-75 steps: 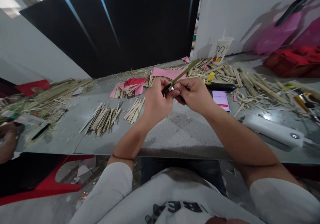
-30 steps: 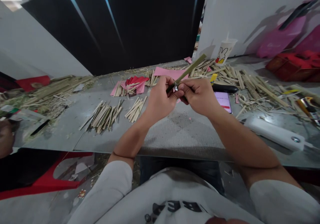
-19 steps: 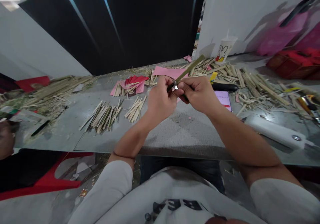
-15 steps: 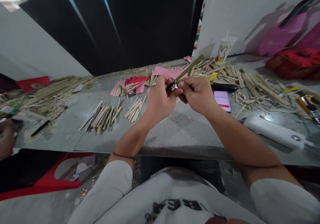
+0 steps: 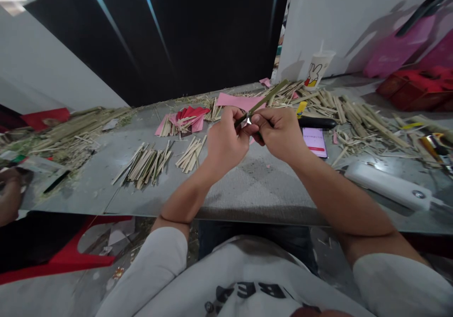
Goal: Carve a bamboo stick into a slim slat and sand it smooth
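Note:
A green strip [image 5: 271, 95], like bamboo, slants up and right from between my two hands. My left hand [image 5: 230, 135] is closed around its lower part. My right hand [image 5: 279, 130] is closed against my left one, on a small tool with a shiny metal piece [image 5: 249, 119] that touches the strip. Most of that tool is hidden by my fingers. Behind my hands lies pink paper [image 5: 240, 102]. Left of them are a small pile of pale sticks [image 5: 191, 154] and a larger stick bundle [image 5: 146, 166].
Red and pink papers [image 5: 193, 116] with sticks lie further back. At the right are a phone [image 5: 314, 142], a black-handled tool [image 5: 316, 122], a white device [image 5: 389, 185], a cup [image 5: 318, 70] and many strips [image 5: 357, 119]. Another person's hand [image 5: 10, 196] is at the far left.
The green strip's tip has dipped slightly. My hands have stayed nearly in place, both still closed.

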`<state>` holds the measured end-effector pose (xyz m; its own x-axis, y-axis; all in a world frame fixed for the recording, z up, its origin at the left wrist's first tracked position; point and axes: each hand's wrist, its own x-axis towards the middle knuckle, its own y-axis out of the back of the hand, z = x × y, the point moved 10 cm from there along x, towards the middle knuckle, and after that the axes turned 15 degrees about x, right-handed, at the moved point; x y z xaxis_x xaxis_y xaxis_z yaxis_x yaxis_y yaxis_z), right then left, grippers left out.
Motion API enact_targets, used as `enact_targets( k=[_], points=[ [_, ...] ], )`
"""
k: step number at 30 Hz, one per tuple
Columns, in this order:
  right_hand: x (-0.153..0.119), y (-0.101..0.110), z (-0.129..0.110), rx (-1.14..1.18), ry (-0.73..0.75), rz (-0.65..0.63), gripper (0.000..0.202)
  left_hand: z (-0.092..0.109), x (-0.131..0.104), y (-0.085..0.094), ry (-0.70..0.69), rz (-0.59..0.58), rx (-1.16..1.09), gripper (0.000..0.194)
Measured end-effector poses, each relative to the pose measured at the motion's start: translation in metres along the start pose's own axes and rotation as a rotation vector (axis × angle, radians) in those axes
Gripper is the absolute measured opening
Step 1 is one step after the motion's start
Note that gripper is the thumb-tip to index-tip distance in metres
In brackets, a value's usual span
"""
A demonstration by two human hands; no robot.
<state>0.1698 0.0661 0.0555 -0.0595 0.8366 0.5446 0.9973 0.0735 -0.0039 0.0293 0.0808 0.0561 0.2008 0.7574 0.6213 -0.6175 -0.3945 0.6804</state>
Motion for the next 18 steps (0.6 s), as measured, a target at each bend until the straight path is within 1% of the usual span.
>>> enact_targets(
  k=[4,6,8,12,15,16,18],
  points=[
    [0.003,-0.007,0.018,0.138,-0.147,-0.153,0.05,0.004,-0.005,-0.005,-0.024,-0.058,-0.018,0.034],
    [0.004,-0.008,0.021,0.188,-0.183,-0.184,0.051,0.004,-0.008,-0.007,-0.021,-0.062,-0.001,0.035],
    [0.004,-0.006,0.018,0.171,-0.169,-0.156,0.052,0.005,-0.009,-0.006,-0.021,-0.044,0.029,0.035],
    [0.0,-0.002,0.004,0.044,-0.089,-0.043,0.052,0.003,-0.007,-0.004,-0.001,0.005,0.085,0.034],
    [-0.001,0.003,0.001,0.022,-0.065,0.022,0.051,-0.001,-0.005,-0.002,0.019,0.025,0.105,0.039],
    [0.0,0.003,0.002,0.035,-0.072,0.017,0.051,-0.001,-0.005,-0.002,0.011,0.028,0.1,0.041],
    [0.001,0.001,0.008,0.091,-0.123,-0.042,0.053,0.002,-0.006,-0.002,-0.021,0.029,0.083,0.045]
  ],
)
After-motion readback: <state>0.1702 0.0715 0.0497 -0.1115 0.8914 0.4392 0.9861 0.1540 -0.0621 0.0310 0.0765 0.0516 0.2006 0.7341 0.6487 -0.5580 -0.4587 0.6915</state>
